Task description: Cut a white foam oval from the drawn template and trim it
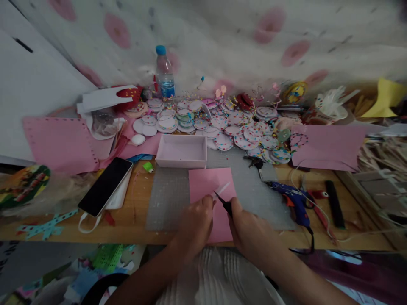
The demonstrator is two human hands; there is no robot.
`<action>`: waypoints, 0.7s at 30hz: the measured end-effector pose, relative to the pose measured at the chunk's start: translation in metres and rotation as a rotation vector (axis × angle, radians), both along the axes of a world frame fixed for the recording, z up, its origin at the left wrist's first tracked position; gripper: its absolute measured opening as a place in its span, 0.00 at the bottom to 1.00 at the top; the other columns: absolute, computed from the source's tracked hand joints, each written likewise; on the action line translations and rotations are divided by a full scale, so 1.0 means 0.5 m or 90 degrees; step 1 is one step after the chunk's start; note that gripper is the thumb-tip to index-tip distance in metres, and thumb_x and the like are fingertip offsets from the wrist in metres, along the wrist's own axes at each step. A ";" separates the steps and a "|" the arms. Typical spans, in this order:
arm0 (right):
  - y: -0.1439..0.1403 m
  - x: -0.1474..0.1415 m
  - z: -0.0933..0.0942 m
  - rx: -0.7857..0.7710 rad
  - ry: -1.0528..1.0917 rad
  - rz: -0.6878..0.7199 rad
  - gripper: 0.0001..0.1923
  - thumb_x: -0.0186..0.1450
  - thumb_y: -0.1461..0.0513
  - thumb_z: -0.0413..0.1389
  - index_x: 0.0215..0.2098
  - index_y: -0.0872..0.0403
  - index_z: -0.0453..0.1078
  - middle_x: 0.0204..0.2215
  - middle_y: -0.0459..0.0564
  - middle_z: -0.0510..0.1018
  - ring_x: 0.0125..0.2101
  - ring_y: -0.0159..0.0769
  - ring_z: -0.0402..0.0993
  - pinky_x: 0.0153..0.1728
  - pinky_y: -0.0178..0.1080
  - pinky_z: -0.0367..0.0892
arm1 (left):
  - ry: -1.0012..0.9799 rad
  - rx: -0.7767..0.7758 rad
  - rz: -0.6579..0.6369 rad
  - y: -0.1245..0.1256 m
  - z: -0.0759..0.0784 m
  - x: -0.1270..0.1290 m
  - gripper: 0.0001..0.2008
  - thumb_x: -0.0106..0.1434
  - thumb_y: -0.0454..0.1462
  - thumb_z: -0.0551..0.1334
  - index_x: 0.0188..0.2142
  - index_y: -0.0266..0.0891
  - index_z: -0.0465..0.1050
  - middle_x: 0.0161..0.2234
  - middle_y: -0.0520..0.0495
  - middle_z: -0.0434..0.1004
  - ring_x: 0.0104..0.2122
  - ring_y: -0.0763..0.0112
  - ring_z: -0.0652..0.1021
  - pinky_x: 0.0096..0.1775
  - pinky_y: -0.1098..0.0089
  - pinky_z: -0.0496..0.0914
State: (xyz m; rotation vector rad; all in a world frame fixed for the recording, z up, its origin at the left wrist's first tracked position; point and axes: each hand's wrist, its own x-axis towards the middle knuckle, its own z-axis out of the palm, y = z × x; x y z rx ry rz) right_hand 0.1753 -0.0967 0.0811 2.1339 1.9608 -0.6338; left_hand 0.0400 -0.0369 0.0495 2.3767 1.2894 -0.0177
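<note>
My left hand (199, 216) is closed, pinching a narrow white strip (222, 187) that sticks up to the right from the fingertips. In my closed right hand (249, 222) is a pointed cutting tool with a black handle (227, 206); whether it is scissors or a knife I cannot tell. Its dark tip points up and left, close to the strip and the left fingertips. Below both hands a pink sheet (203, 180) lies on a grey cutting mat (171, 199). Just behind the sheet stands an open white box (182, 159).
Decorated round discs (222, 131) are heaped along the back, with a water bottle (165, 78) behind. A phone (104, 186) lies at left. A blue glue gun (294, 201) with a cord, keys (254, 162) and a black stick (335, 204) lie at right.
</note>
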 end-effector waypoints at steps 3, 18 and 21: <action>0.003 0.000 0.002 0.008 0.002 -0.003 0.13 0.62 0.73 0.47 0.44 0.55 0.57 0.22 0.49 0.78 0.24 0.42 0.79 0.18 0.37 0.42 | -0.025 0.010 0.011 0.001 -0.003 -0.002 0.11 0.71 0.36 0.49 0.37 0.39 0.69 0.32 0.43 0.80 0.32 0.62 0.81 0.28 0.70 0.66; 0.006 -0.003 0.012 0.011 0.024 -0.016 0.09 0.65 0.72 0.46 0.43 0.57 0.59 0.27 0.54 0.80 0.28 0.42 0.80 0.20 0.37 0.45 | -0.034 0.006 0.017 -0.004 0.018 -0.001 0.12 0.71 0.35 0.48 0.39 0.36 0.69 0.33 0.40 0.80 0.34 0.59 0.81 0.29 0.69 0.67; 0.001 -0.004 -0.002 0.028 0.015 -0.025 0.09 0.66 0.71 0.46 0.45 0.58 0.59 0.28 0.54 0.80 0.29 0.43 0.80 0.20 0.37 0.45 | -0.037 0.006 0.016 -0.005 0.024 -0.002 0.13 0.71 0.35 0.48 0.39 0.35 0.69 0.33 0.39 0.80 0.35 0.59 0.81 0.30 0.68 0.68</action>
